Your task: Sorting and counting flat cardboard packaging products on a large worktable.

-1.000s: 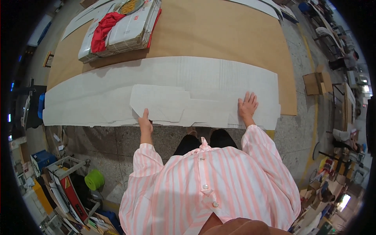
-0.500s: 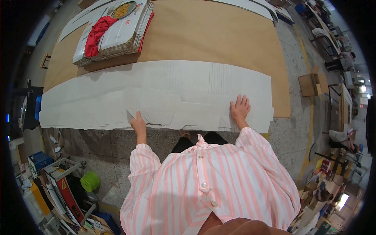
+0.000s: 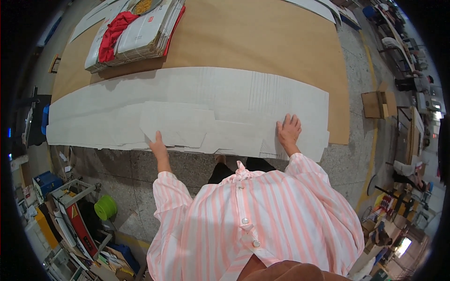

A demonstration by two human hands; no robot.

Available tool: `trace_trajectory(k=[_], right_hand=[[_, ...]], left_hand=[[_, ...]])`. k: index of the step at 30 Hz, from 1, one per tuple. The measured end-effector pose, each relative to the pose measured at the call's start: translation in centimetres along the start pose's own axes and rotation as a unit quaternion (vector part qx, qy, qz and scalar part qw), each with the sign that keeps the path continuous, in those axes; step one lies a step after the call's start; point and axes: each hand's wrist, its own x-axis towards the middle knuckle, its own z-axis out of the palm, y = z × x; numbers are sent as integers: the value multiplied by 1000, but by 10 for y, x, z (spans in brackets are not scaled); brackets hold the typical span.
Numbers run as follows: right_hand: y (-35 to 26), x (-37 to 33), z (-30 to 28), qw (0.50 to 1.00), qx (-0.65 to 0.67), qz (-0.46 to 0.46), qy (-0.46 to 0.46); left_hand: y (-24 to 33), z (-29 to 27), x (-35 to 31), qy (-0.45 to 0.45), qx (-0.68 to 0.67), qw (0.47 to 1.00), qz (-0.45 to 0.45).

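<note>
Pulling could bend white cardboard [image 3: 178, 86] near the table [image 3: 258, 42] front edge; left hand [image 3: 160, 150] has unclear hold; right hand [image 3: 289, 133] spread, empty.

2 hands [image 3: 160, 150] [image 3: 289, 134]; 1 striped shirt [image 3: 276, 210]; 1 red-banded stack [image 3: 138, 38]

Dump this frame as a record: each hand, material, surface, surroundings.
left hand: at near edge of white sheets, thumb on top, fingers hidden
right hand: resting on white sheets, toward their right end
material: white sheets, overlapping
surface: brown tabletop
beyond: stacked bundle, red cloth across it
surroundings: green round object left, cardboard box right
</note>
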Motion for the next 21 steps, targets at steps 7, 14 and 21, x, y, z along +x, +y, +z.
trace_trajectory(k=[7, 14, 21], right_hand=[[7, 0, 1, 1000, -6, 3, 2], [1, -2, 2, 1000, -6, 4, 8], [2, -3, 9, 1000, -21, 15, 11]], left_hand=[[23, 13, -13, -29, 350, 936, -8], [-9, -6, 8, 2, 36, 998, -46], [-8, 3, 3, 32, -3, 999, 4]])
